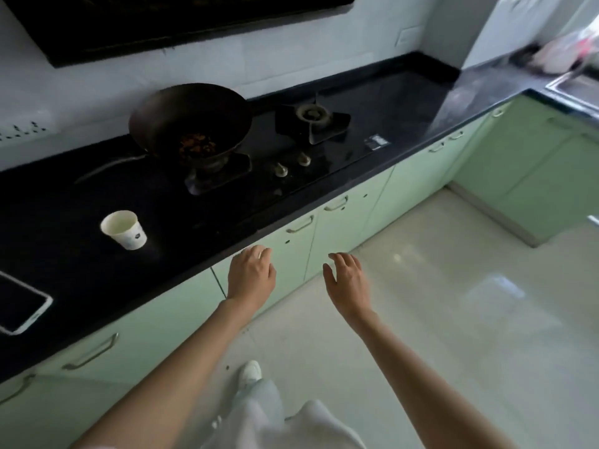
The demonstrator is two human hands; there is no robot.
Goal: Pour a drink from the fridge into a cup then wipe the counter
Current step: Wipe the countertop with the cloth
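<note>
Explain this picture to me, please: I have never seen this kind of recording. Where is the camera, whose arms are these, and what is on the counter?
There is no machine here. A person wears a wide-angle camera on the head, looking forward and down, so the arms are their own. The left hand and right hand both hover open in front of the green cabinets, holding nothing. On the black counter stands a white paper cup; what is in it I cannot tell. Behind it a dark wok with some food sits on the gas stove. A phone lies at the left edge. No fridge, drink or cloth is in view.
</note>
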